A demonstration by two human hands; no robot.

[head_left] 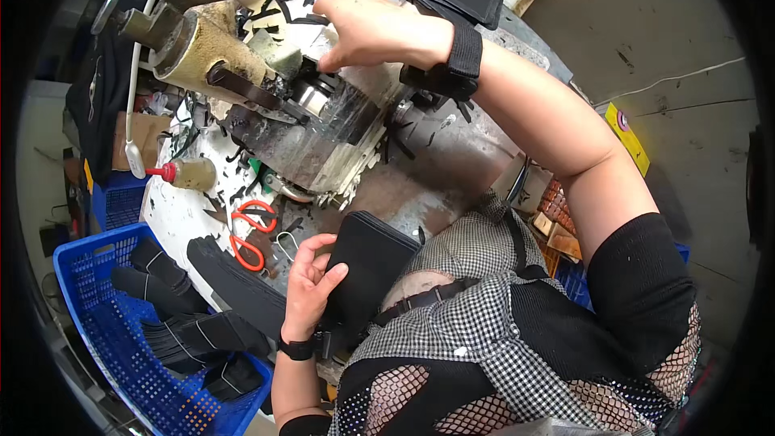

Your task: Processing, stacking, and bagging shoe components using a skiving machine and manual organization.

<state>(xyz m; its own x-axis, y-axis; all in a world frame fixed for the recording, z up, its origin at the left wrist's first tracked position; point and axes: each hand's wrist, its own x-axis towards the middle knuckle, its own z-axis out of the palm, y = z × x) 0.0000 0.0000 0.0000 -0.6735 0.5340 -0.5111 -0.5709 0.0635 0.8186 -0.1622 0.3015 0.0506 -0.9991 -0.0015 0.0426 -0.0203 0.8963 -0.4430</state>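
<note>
Fingers (311, 252) of the left hand (304, 295) curl behind a black stack (367, 262), thumb laid on its face, the grip nearly closed at its left edge; the stack is held tilted, just in front of the checked apron (468, 315). Its flat, matte pieces look light, pliable and hardly fragile, though loose layers would probably slide over one another (a broad pinch across the long edge should keep them square). Nearby lie fanned black pieces (234, 282), orange-handled scissors (234, 244) and a blue basket (93, 274) of banded bundles (182, 339). Beyond, the right hand (371, 28) reaches over the machine (274, 145), thumb and fingers apart; whether its fingertips hold anything cannot be told.
</note>
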